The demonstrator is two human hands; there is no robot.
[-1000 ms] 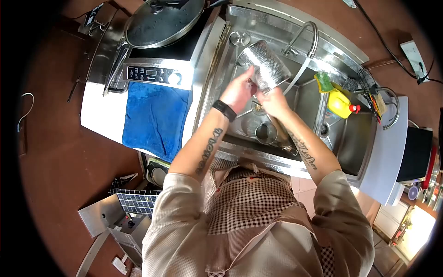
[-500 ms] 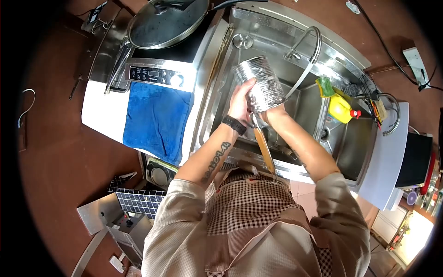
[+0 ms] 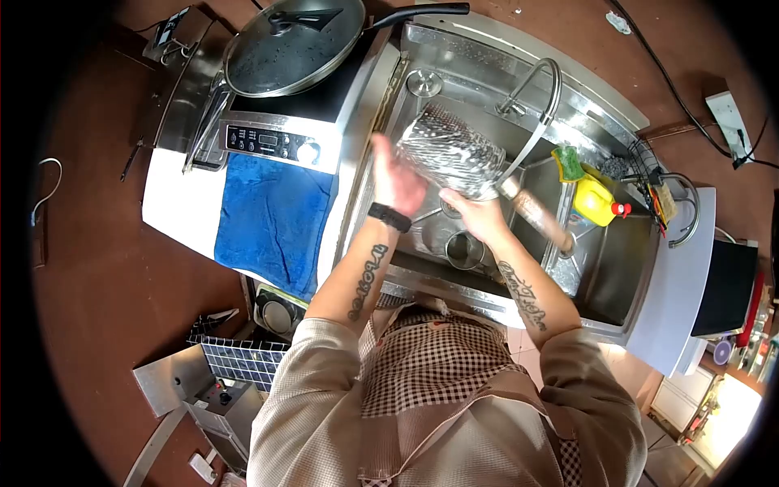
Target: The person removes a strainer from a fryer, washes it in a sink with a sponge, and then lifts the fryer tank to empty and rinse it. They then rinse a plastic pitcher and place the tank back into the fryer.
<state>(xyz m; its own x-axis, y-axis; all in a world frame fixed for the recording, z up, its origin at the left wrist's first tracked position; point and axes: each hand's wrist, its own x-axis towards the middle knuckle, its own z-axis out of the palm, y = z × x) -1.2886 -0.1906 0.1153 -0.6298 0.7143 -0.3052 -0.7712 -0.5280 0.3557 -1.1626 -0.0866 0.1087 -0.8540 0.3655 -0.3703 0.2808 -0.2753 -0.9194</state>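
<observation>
A perforated metal noodle strainer (image 3: 454,154) with a wooden handle (image 3: 537,217) is tilted over the sink, blurred by motion. My right hand (image 3: 479,215) grips its lower end near the handle, thumb along the side. Beside the strainer's left side, my left hand (image 3: 396,183) is open, thumb raised and palm toward the metal; its fingers are partly hidden. From the curved faucet (image 3: 556,85), a pale stream slants down to the strainer's right end. Below my hands, a round metal container (image 3: 465,249) lies in the sink basin (image 3: 430,272).
Left of the sink, a lidded frying pan (image 3: 296,53) sits on an induction cooker (image 3: 280,144), with a blue cloth (image 3: 276,219) in front. To the right are a yellow detergent bottle (image 3: 595,200), a green sponge (image 3: 568,165) and a second faucet (image 3: 694,207).
The strainer has turned, its wooden handle swinging from pointing toward me to pointing right. My left hand has moved left and opened off the strainer's side.
</observation>
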